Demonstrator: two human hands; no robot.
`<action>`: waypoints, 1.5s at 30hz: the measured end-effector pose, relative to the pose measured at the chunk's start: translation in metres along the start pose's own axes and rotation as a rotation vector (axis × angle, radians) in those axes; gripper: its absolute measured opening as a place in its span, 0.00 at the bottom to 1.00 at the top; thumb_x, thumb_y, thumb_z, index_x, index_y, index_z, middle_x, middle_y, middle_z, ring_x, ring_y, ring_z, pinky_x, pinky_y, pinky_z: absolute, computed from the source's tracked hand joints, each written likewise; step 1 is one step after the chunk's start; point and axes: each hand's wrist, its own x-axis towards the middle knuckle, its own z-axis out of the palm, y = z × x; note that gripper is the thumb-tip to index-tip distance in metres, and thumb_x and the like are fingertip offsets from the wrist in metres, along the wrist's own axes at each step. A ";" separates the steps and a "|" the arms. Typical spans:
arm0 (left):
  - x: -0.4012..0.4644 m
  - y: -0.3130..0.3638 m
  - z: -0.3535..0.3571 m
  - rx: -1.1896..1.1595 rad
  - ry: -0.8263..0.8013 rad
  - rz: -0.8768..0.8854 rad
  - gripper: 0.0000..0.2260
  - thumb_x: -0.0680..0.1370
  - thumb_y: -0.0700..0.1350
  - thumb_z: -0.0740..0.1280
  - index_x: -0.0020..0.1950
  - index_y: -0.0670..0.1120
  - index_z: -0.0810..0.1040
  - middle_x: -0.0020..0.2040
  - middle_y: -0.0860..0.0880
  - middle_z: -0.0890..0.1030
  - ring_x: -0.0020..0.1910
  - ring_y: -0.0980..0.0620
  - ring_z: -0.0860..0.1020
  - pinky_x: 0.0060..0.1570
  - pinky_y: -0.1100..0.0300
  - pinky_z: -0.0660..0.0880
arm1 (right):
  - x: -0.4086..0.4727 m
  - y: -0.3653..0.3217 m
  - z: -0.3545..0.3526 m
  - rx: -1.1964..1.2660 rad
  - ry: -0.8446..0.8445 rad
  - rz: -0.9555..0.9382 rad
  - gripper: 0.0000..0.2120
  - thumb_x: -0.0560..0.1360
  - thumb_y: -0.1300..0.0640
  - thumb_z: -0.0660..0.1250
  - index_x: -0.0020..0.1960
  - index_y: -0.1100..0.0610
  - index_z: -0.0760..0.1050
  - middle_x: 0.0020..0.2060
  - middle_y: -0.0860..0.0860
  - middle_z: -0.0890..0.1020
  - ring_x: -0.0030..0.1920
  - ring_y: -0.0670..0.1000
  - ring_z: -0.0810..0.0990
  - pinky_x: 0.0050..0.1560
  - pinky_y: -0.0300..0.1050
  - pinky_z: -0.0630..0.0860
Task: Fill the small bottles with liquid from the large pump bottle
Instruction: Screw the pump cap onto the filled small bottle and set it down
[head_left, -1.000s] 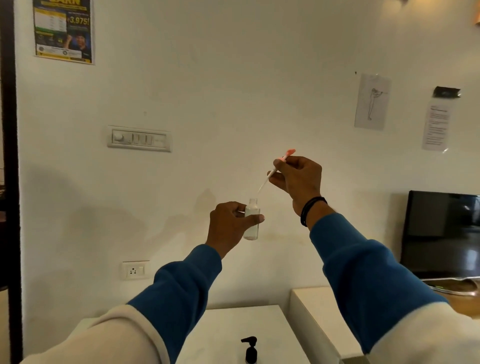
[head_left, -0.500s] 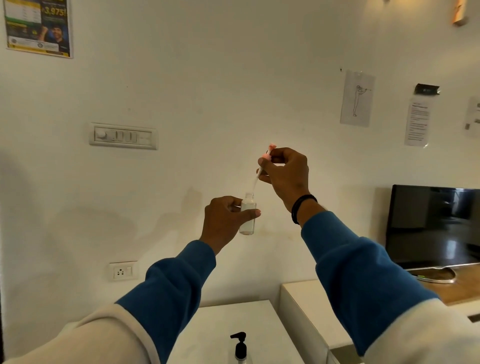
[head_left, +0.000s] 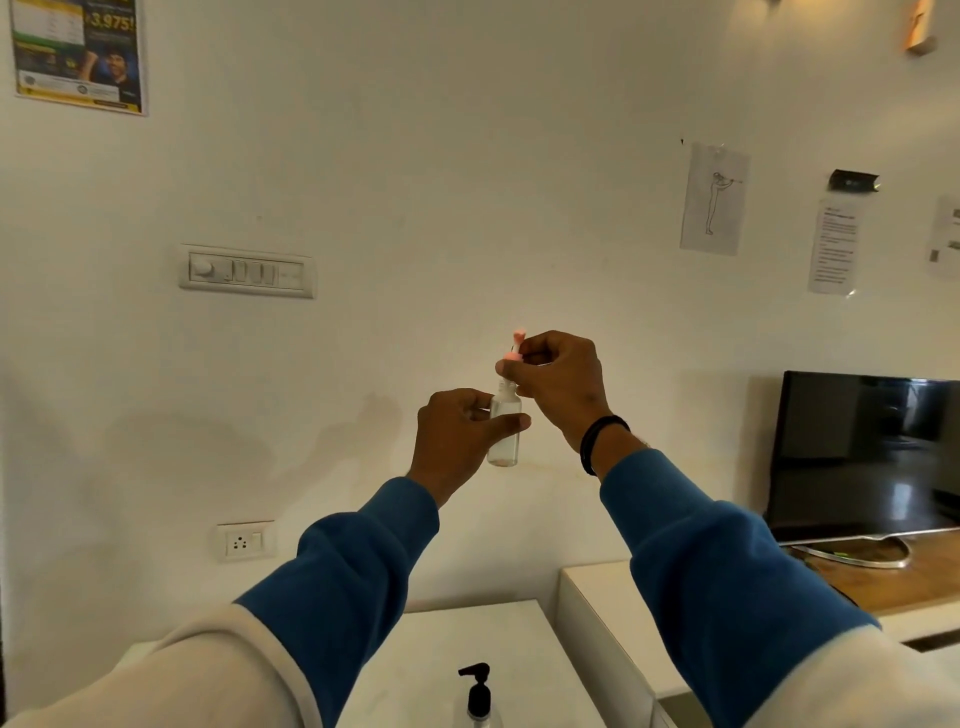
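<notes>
My left hand (head_left: 457, 441) grips a small clear bottle (head_left: 504, 431) upright in front of the wall at chest height. My right hand (head_left: 558, 384) pinches a pink spray cap (head_left: 516, 347) right above the bottle's neck; its thin dip tube goes down into the bottle. The large pump bottle (head_left: 478, 693), with a black pump head, stands on the white table (head_left: 415, 670) at the bottom edge of the view, below both hands.
A white cabinet (head_left: 597, 587) adjoins the table on the right. A black TV screen (head_left: 862, 452) stands on a wooden top (head_left: 904, 582) at far right. The wall carries a switch panel (head_left: 247, 271), a socket (head_left: 244, 541) and taped papers (head_left: 714, 200).
My right hand has brought the pink cap down from a slant above the bottle; the tube now stands straight in the neck. The camera view shifted slightly.
</notes>
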 end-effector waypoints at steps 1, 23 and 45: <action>0.000 0.001 0.000 0.002 -0.001 0.003 0.20 0.68 0.52 0.82 0.52 0.42 0.84 0.44 0.47 0.85 0.45 0.46 0.85 0.50 0.43 0.83 | -0.001 0.000 0.000 0.001 -0.004 0.002 0.11 0.66 0.58 0.81 0.44 0.55 0.81 0.37 0.50 0.85 0.40 0.52 0.86 0.45 0.53 0.85; 0.000 -0.002 -0.006 0.034 0.019 0.003 0.18 0.70 0.54 0.80 0.53 0.43 0.85 0.45 0.48 0.86 0.45 0.48 0.85 0.49 0.45 0.83 | -0.014 0.004 0.016 0.017 -0.025 0.054 0.04 0.71 0.60 0.74 0.46 0.57 0.83 0.41 0.51 0.86 0.45 0.54 0.85 0.50 0.53 0.84; 0.002 -0.009 -0.020 0.041 0.037 0.017 0.19 0.72 0.53 0.78 0.57 0.43 0.84 0.49 0.46 0.86 0.47 0.47 0.85 0.53 0.47 0.83 | -0.028 0.000 0.031 0.284 -0.051 0.167 0.28 0.73 0.62 0.74 0.70 0.54 0.69 0.48 0.54 0.84 0.50 0.50 0.83 0.44 0.38 0.76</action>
